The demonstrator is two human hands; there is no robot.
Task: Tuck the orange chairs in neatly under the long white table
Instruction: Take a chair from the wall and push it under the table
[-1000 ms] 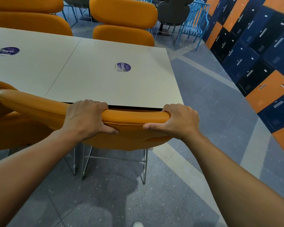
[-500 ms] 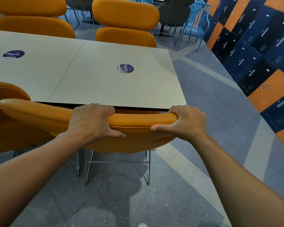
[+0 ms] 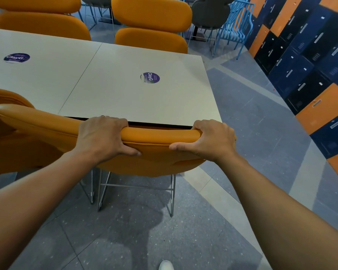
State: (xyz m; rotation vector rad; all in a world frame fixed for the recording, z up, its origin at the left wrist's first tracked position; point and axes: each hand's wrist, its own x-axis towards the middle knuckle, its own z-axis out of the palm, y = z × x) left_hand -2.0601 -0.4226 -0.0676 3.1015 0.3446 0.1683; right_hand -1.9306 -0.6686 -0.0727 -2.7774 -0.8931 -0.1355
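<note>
Head view, and I've got both hands on the near orange chair (image 3: 160, 156). My left hand (image 3: 103, 137) is wrapped over the top edge of the backrest, fingers curled over the far side, thumb pressed on the near face. My right hand (image 3: 211, 140) clamps the backrest's right end the same way, thumb underneath pointing left. Both grips are tight on the chair, no gap showing.

The chair's back sits right at the near edge of the long white table (image 3: 113, 90), its top rim just below the tabletop's dark edge strip. Its wire legs (image 3: 137, 190) stand on the grey speckled floor (image 3: 125, 240). A second near-side orange chair (image 3: 6, 133) sits just to the left, its backrest touching or overlapping the one I hold; I can't tell which.

Across the table, two more orange chairs: one at far left (image 3: 41, 22), one at far centre (image 3: 150, 30), both close against the far edge. Two round purple stickers (image 3: 150, 77) lie on the tabletop. Blue wire chairs (image 3: 232, 26) stand beyond, and blue and orange lockers (image 3: 304, 61) line the right wall. The tip of a white shoe (image 3: 165, 265) shows at the bottom.
</note>
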